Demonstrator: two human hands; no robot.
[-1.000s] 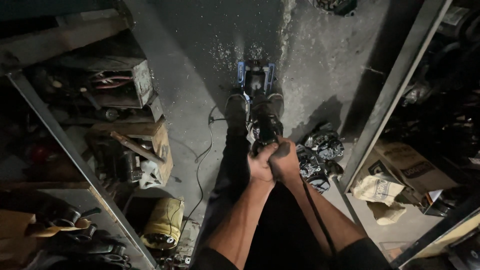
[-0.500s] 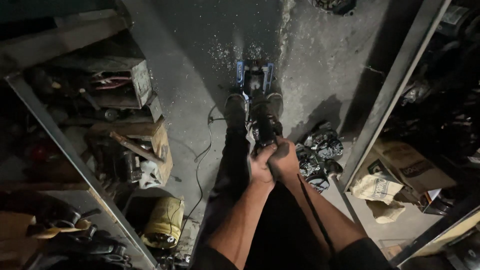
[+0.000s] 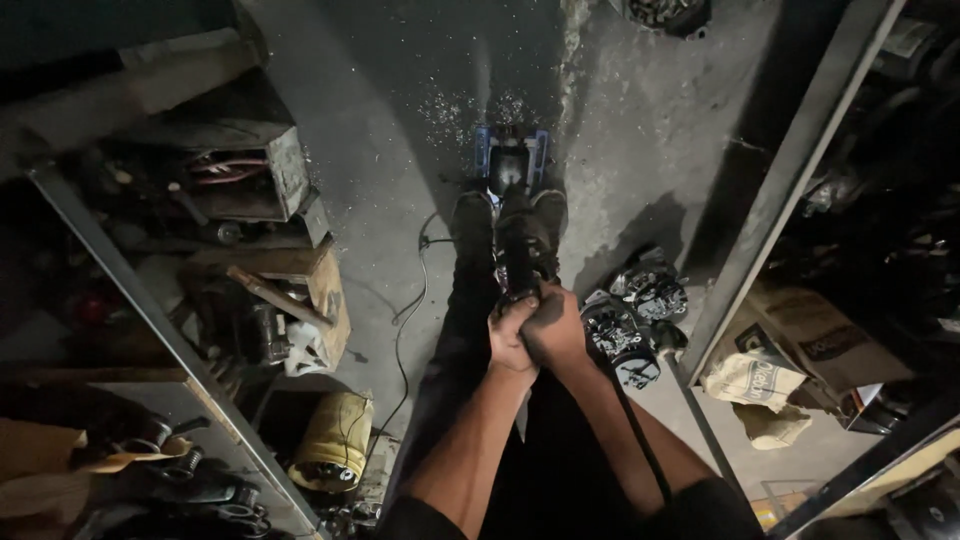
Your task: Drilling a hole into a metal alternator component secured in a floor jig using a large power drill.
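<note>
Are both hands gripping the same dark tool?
Yes, the left hand and right hand are clasped together around the dark tool.

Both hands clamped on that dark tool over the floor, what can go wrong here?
Left hand and right hand overlap on the dark tool; a slip might jam fingers. Both shoes bracket the tool, so a skid could hit toes. The thin cable and metal parts on the floor are likely trip hazards.
</note>
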